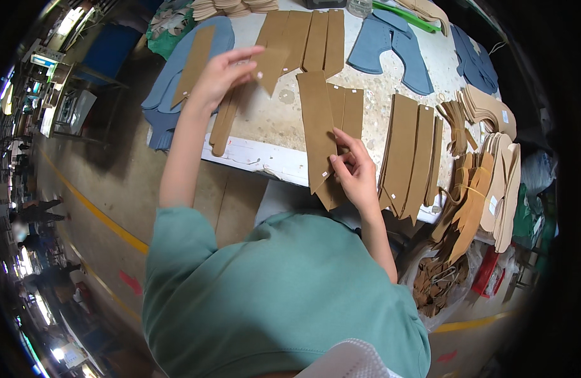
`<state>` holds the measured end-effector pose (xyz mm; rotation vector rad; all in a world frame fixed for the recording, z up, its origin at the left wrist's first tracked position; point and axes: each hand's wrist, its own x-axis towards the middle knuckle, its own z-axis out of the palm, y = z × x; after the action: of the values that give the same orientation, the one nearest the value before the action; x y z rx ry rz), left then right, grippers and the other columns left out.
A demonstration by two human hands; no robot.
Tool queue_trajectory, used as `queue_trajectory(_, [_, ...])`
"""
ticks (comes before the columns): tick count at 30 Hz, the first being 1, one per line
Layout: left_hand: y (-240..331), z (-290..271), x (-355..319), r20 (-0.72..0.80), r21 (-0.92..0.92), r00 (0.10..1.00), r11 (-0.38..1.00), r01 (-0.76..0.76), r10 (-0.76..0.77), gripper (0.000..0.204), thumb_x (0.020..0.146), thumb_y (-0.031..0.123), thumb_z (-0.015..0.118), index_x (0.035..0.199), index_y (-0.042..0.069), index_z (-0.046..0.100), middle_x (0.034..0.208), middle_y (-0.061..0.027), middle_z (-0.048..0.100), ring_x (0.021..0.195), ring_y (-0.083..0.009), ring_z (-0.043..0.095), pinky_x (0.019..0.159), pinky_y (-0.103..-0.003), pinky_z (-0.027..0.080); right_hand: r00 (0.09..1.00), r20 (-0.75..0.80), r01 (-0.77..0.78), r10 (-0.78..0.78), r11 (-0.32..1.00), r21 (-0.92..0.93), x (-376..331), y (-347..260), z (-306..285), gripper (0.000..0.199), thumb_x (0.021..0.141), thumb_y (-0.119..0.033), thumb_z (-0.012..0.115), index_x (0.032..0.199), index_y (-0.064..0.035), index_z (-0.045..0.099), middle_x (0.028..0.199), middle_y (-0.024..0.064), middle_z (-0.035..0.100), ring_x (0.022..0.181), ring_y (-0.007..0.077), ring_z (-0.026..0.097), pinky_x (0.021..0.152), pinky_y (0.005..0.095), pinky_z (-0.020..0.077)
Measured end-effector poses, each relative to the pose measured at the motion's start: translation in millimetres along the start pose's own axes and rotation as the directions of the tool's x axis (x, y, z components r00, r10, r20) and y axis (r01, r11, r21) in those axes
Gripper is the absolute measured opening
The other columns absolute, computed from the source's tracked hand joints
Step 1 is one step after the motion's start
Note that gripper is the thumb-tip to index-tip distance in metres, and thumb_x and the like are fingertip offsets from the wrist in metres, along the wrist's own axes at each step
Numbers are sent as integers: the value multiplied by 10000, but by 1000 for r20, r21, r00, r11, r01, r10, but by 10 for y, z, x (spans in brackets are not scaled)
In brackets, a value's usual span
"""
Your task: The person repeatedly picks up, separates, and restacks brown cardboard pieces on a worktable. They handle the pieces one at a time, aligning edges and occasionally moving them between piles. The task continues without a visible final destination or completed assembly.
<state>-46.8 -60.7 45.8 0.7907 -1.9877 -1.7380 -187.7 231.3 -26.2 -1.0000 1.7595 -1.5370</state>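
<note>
My left hand (226, 77) reaches over the far left of the table with its fingers stretched and apart. Just beyond the fingertips is a tilted brown cut piece (275, 66), blurred, its pointed corner hanging downward. A small white mark shows beside the fingers. My right hand (356, 169) is at the near edge of the table, thumb and fingers curled against the right side of a long brown strip (317, 120). That strip lies over other brown pieces (348, 110), and its pointed end overhangs the edge. A white speck shows at the right thumb tip.
Stacked brown strips (400, 148) lie right of my right hand; more brown pieces (315, 41) line the back. Blue cut parts (391, 44) and tan parts (489, 110) surround them on the white table (271, 151). A plastic bag of brown scraps (436, 286) is below right.
</note>
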Motion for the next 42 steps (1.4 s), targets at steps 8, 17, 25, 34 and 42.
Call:
queue_trajectory(8, [-436,593,-1308,28,-128,988,979,157,-154,460,907,-50,592,1362,-21,525,1337,-84,572,1022,-71,612,861,-215,499,991,114,-72,64,995,74,-66,-18,32,465,869,32,636,1328,-12,571,1120,91,563,750,97,603,683,219,515])
queue_trajectory(17, [-498,835,-1663,-118,73,991,995,68,-59,473,880,-107,596,1340,-7,562,1378,-93,472,930,-69,596,773,-188,518,995,82,-52,55,998,-42,-327,-162,287,483,856,42,650,1329,17,556,1124,98,554,781,133,646,685,247,558])
queue_trajectory(25, [-501,773,-1526,-174,200,983,980,-14,50,396,862,-26,662,1252,32,632,1234,-91,591,833,-104,607,746,-237,565,992,127,3,10,995,-95,-186,-200,334,458,857,19,651,1308,8,571,1094,121,562,778,160,653,703,270,554])
queue_trajectory(34, [-510,789,-1338,-225,235,971,972,-19,74,323,872,1,672,1195,10,654,1129,-75,636,833,-101,615,700,-234,556,988,-157,-9,-15,988,-151,-229,-182,-289,505,920,19,572,1406,-108,521,1270,118,534,1140,222,592,924,318,533])
queue_trajectory(42, [-562,893,-1186,-318,-128,946,991,31,-70,266,875,27,687,1137,-15,673,1118,-89,682,875,-119,666,741,-250,550,981,-191,-32,39,999,42,-260,-35,-257,555,915,11,600,1442,-107,474,1261,104,543,1081,177,599,908,296,518])
